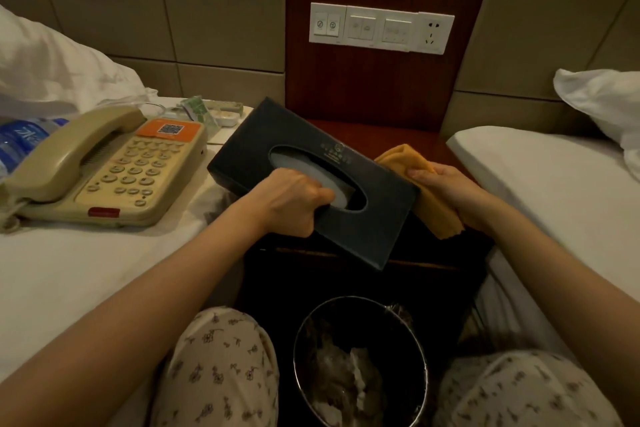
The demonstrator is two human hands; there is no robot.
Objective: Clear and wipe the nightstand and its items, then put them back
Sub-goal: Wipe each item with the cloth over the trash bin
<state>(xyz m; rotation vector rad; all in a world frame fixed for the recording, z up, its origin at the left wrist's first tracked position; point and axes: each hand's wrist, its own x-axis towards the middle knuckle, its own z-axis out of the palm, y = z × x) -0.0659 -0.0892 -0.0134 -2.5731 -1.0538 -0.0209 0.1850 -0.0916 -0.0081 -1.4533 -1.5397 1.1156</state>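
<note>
In the centre of the frame a black rectangular tissue box (304, 156), matte and sharp-edged with an oval slot in its top, is held tilted above the dark red polished-wood nightstand (431, 140). The left hand (294, 201) grips its near long edge, the thumb hooked into the slot against the pale tissue and the fingers curled under the side. The right hand (446, 187) is closed round a soft, folded orange cloth (433, 211), which is pressed against the box's right end.

At left centre, on the white sheet of a bed (69, 270), lies a beige plastic telephone (114, 166) with rounded keys and an orange label. A clear water bottle (24, 139) lies just beside it. At the bottom centre stands a round, shiny-rimmed bin (298, 340) lined with crinkled plastic.
</note>
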